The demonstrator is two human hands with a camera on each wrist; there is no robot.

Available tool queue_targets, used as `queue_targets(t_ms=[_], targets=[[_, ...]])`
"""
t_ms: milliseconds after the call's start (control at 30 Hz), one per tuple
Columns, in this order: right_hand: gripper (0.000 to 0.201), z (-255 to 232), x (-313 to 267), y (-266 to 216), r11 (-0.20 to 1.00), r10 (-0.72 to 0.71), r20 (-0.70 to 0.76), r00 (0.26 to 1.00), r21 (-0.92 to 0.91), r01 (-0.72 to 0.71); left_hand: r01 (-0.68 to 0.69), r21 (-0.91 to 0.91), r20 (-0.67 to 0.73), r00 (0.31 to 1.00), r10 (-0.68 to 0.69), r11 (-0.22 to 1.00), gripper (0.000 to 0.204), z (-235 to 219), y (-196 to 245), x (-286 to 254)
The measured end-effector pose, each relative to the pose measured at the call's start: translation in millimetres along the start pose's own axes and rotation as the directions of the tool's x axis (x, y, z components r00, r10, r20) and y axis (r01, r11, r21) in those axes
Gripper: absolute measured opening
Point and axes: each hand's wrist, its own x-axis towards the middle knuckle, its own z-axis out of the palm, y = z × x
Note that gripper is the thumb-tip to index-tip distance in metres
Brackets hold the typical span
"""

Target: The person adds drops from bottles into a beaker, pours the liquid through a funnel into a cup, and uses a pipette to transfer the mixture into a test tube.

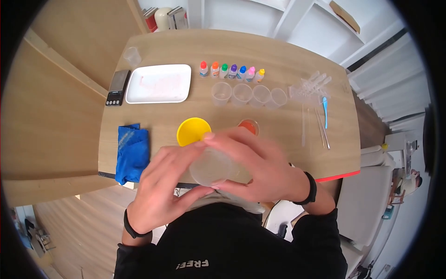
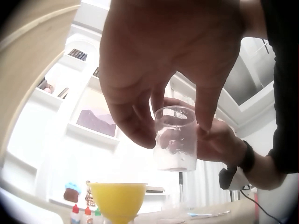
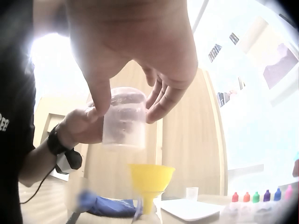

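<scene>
Both hands hold a clear plastic measuring cup [image 1: 211, 168] upright in front of the body. My left hand [image 1: 160, 186] has its thumb and fingers around one side. Around the other side curve the thumb and fingers of my right hand [image 1: 267, 165]. Printed marks show on the cup wall in the right wrist view, and whitish wet traces cling inside the cup [image 2: 175, 144] in the left wrist view. Just beyond and lower stands a yellow funnel [image 3: 152, 179], its spout in the neck of a clear vessel [image 3: 147, 217]. A cup with red-orange contents [image 1: 249, 125] is partly hidden by my right hand.
Several dye bottles [image 1: 233, 72] line the back, with several clear cups [image 1: 242, 95] before them. Left are a white tray [image 1: 181, 83], a scale [image 1: 118, 88] and a blue cloth [image 1: 132, 153]. Right lie plastic droppers [image 1: 316, 86], a blue spoon [image 1: 325, 111] and thin rods [image 1: 321, 128].
</scene>
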Motion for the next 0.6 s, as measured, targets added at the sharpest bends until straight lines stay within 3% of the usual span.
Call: queue_targets(t_ms=[133,267,333,400,500,600], targets=[[0.081,9.0,-0.9,0.3,0.991,0.06,0.116,0.991,0.113,-0.073,0.078,0.031,0.047,0.996,-0.079,0.996,0.087,-8.2,-2.4,-3.0],[0.078,9.8,1.4,-2.7,0.978,0.074,0.12,0.99,0.188,-0.096,0.122,-0.029,0.074,0.99,-0.119,0.992,0.099,-15.2,-6.3,-4.0],[0.078,2.2,1.2,-3.0,0.975,0.088,0.073,0.993,0.196,-0.101,0.167,-0.142,-0.044,0.984,-0.175,0.976,0.106,-13.0,-20.2,-14.0],[0.078,-11.9,-6.4,9.1,0.992,0.122,-0.027,0.992,0.047,-0.121,0.274,-0.226,-0.153,0.938,-0.312,0.935,0.113,-18.5,-33.7,-16.6],[0.081,-30.8,-24.4,38.9,0.964,0.254,-0.12,0.96,-0.049,-0.261,0.442,-0.103,-0.307,0.838,-0.452,0.891,0.108,-23.9,-61.8,-0.4],[0.086,-26.8,-44.4,62.6,0.908,0.408,-0.107,0.907,-0.051,-0.415,0.493,0.05,-0.247,0.849,-0.467,0.869,0.103,-12.9,-98.3,7.4]])
